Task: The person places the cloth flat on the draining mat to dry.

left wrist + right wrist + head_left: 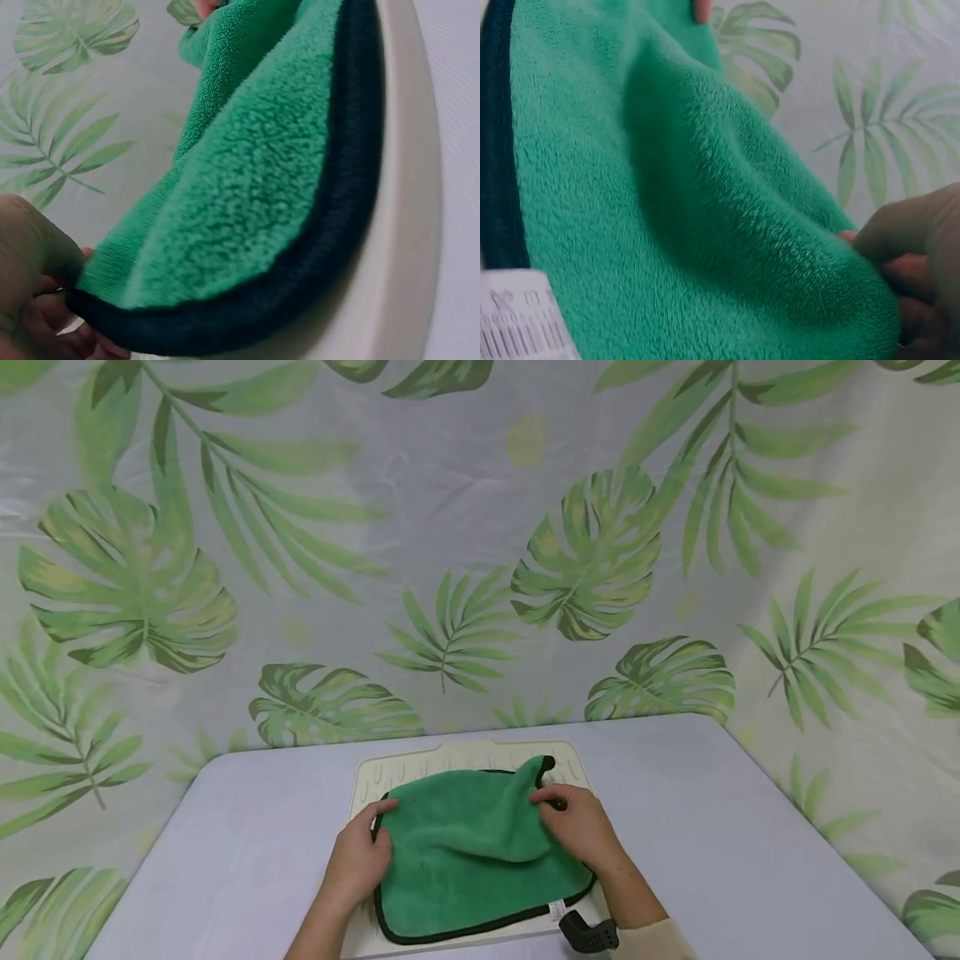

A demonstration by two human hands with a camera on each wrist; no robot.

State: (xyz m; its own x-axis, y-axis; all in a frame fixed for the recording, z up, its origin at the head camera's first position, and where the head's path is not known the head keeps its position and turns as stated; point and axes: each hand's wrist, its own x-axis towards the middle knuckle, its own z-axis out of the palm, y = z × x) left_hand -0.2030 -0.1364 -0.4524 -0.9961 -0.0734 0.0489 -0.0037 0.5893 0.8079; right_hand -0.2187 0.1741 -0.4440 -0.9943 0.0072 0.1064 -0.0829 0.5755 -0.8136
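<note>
A green plush cloth (465, 877) with a dark edging lies over a cream ridged board, its middle raised in soft folds. My left hand (358, 857) pinches the cloth's left edge between thumb and fingers; in the left wrist view that hand (37, 277) grips the dark border. On the other side my right hand (581, 827) pinches the right edge near the upper corner, which sticks up. The right wrist view shows those fingers (907, 240) on the fabric, partly hidden behind it. A white label (521, 315) hangs from the lower border.
The cream board (367, 781) shows around the cloth, on a white table (247, 827). Behind the table hangs a leaf-patterned curtain (450, 485). A black device (588, 933) is strapped at my right wrist, close to the cloth's lower right corner.
</note>
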